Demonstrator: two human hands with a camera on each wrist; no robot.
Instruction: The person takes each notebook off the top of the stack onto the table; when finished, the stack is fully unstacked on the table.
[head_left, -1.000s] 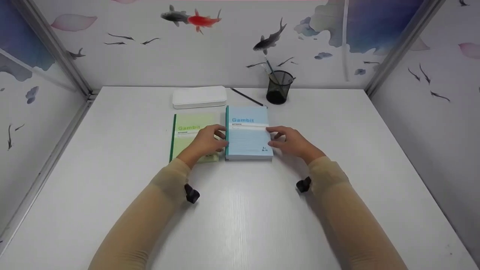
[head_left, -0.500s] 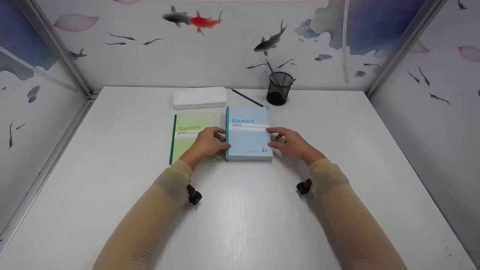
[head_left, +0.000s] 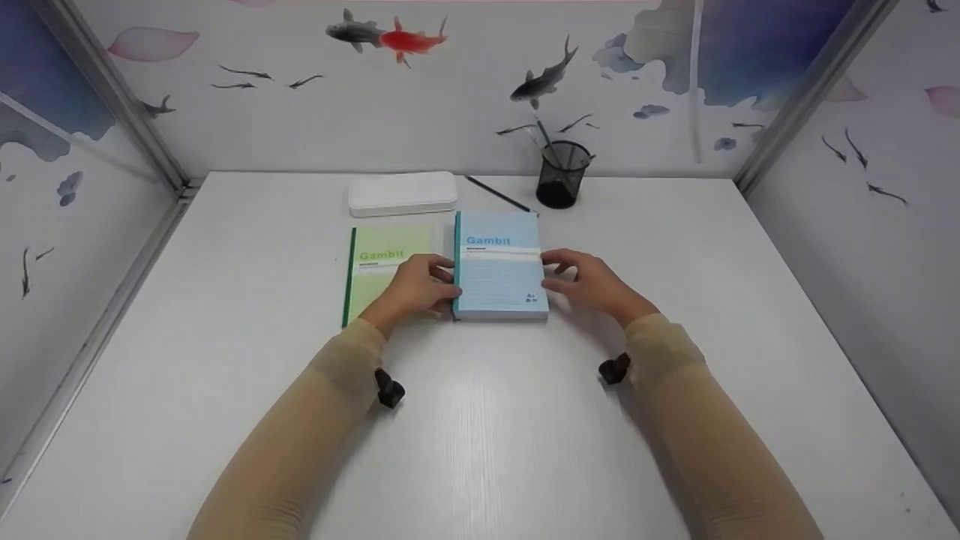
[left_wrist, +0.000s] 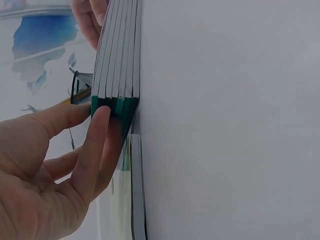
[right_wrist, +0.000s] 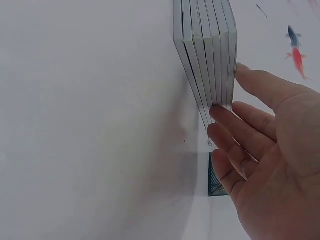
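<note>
A stack of several notebooks lies in the middle of the table, with a light blue notebook (head_left: 499, 274) on top. My left hand (head_left: 416, 285) touches its green spine side; in the left wrist view the thumb and fingers (left_wrist: 97, 130) rest against the spines (left_wrist: 117, 107). On the opposite side my right hand (head_left: 596, 285) has its loosely bent fingers (right_wrist: 245, 127) at the page edges (right_wrist: 210, 60). Left of the stack, a light green notebook (head_left: 379, 244) lies flat, partly hidden under my left hand and wrist.
Behind the notebooks are a white case (head_left: 403, 193), a dark pencil (head_left: 499, 194) and a black mesh pen cup (head_left: 561, 176) holding pens. Walls with painted fish (head_left: 544, 77) enclose the white table (head_left: 480, 435) at the back and sides.
My left hand has shifted slightly right, its thumb now over the stack's spine edge. The right hand's fingers have eased slightly outward from the cover's right edge. The stack has stayed about in place.
</note>
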